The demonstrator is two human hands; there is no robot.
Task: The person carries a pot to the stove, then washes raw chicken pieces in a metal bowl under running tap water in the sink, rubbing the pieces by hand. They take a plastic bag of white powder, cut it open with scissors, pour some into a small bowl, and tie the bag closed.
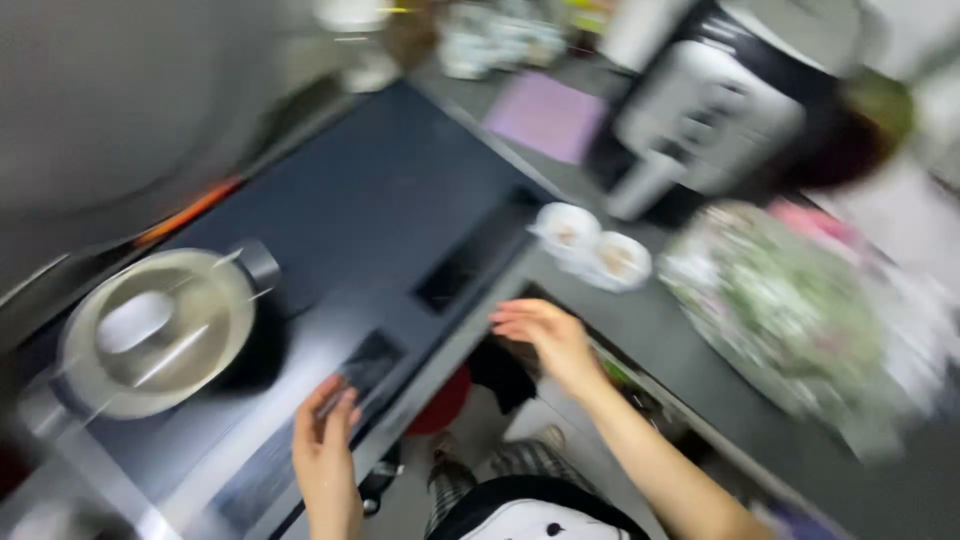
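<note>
The picture is tilted and blurred by motion. My left hand (325, 445) rests on the front edge of a black glass cooktop (370, 200), fingers stretched onto its control strip, holding nothing. My right hand (545, 335) hovers at the corner where the cooktop meets the grey counter (660, 330), fingers loosely curled and empty. A black pot with a glass lid (155, 330) stands on the cooktop to the left of my left hand.
Two small white bowls (590, 245) stand on the counter past my right hand. A large plate of greenish food (790, 310) lies to the right. A silver and black appliance (705, 115) and a purple cloth (545, 115) sit further back. A red object (445, 400) shows below the counter.
</note>
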